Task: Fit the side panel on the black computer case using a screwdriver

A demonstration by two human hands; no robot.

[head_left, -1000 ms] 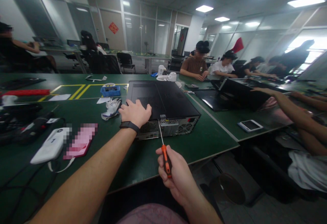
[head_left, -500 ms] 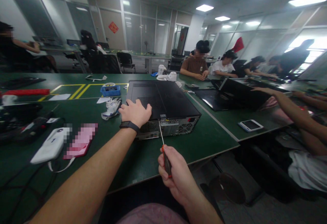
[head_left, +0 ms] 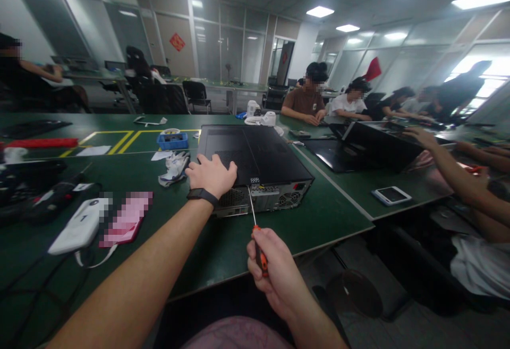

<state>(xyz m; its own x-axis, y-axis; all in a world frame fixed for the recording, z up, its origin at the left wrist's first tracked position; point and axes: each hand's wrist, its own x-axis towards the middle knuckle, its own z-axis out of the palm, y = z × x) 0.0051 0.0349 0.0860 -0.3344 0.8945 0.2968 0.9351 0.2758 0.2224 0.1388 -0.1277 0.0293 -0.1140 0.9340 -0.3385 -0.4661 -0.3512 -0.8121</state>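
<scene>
A black computer case (head_left: 263, 150) lies flat on the green table, its rear panel with vents and a fan grille turned toward me. My left hand (head_left: 212, 175) rests on the near left part of its top, fingers spread. In my right hand (head_left: 273, 264) is a screwdriver (head_left: 261, 256) with an orange and dark handle, the fingers wrapped round it. Its long metal shaft reaches up to the top edge of the rear panel, left of the middle. The screw or slot at the tip is too small to make out.
Left of the case are a pair of gloves (head_left: 174, 168), a blue bin (head_left: 172, 141), a white device (head_left: 82, 226) and a pink phone (head_left: 126, 219) with a cable. On the right, another person's hand is at a second black case (head_left: 378, 147), near a phone (head_left: 391, 195).
The screwdriver handle has turned in my right hand, showing more orange now. My left hand and the case stay put. The co-worker's hand on the right has risen slightly.
</scene>
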